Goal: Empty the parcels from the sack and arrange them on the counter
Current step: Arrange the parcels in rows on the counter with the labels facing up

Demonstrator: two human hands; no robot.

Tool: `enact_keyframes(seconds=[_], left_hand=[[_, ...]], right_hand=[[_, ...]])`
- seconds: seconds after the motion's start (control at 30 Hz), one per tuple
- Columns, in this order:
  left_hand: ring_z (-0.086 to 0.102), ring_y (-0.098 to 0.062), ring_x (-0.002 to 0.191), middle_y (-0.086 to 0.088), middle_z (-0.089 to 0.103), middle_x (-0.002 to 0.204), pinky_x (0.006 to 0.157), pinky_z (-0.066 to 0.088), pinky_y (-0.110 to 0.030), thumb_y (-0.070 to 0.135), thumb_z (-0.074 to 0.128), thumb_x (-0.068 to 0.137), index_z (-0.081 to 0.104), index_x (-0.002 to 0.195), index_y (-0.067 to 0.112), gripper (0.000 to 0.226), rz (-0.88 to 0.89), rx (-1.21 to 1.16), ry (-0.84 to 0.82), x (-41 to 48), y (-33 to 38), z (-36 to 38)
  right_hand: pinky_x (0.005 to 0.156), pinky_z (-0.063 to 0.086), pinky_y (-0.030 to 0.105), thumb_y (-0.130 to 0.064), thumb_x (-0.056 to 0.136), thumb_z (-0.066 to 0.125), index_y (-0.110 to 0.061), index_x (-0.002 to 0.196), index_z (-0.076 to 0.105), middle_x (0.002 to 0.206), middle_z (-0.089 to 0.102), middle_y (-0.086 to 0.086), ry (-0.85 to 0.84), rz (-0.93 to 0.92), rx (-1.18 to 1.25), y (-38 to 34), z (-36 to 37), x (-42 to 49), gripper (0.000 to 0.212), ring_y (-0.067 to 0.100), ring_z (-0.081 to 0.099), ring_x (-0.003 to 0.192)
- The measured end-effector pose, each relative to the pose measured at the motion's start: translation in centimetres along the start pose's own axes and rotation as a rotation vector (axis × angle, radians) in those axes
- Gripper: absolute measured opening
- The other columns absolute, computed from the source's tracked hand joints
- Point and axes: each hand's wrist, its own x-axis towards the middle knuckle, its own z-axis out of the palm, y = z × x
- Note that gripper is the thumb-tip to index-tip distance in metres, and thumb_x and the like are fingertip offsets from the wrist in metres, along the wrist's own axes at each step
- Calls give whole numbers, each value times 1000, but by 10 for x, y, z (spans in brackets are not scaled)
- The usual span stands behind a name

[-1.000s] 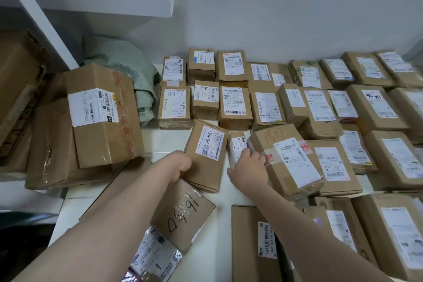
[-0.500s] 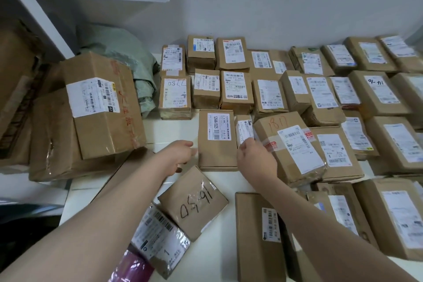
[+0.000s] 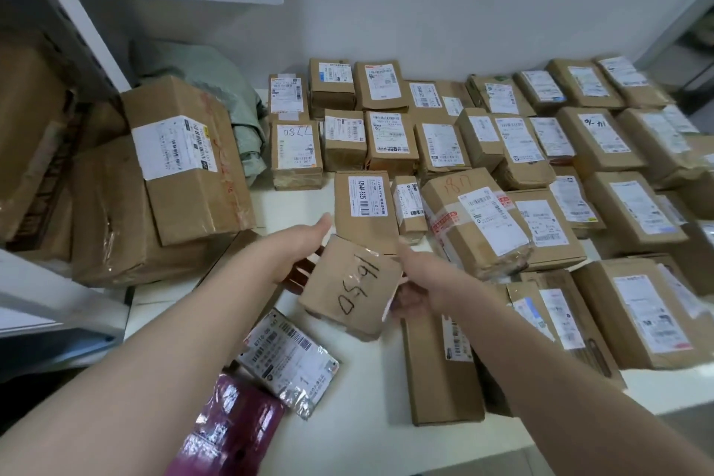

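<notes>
A brown cardboard parcel marked "16-50" [image 3: 353,284] is held between both hands, raised off the white counter [image 3: 347,390]. My left hand [image 3: 299,249] grips its left edge, fingers underneath. My right hand [image 3: 419,282] holds its right edge, thumb on top. Just behind it lies a flat brown parcel with a white label [image 3: 365,211], lined up with a small narrow parcel [image 3: 408,207] and a taped box marked "187" [image 3: 475,222]. Several labelled brown parcels [image 3: 390,139] stand in rows behind. The green sack [image 3: 216,97] lies crumpled at the back left.
Large cartons [image 3: 185,158] are stacked at the left beside a white shelf post [image 3: 81,8]. A silver plastic mailer [image 3: 289,359] and a dark red pouch [image 3: 235,429] lie near the counter's front. A long brown box [image 3: 440,367] lies under my right forearm.
Both hands have left the flat labelled parcel, which now lies straight in its row, and have taken hold of the "16-50" parcel and lifted it.
</notes>
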Motion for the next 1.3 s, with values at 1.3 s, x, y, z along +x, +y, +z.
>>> enact_keyframes(seconds=[1.3], left_hand=[[43, -34, 127, -15, 45, 140, 105, 40, -42, 21, 58, 91, 41, 143, 24, 54, 242, 241, 809, -42, -105, 27]], right_hand=[[88, 44, 19, -10, 93, 53, -22, 115, 58, 120, 50, -3, 346, -1028, -340, 68, 24, -31, 25, 12, 55, 99]])
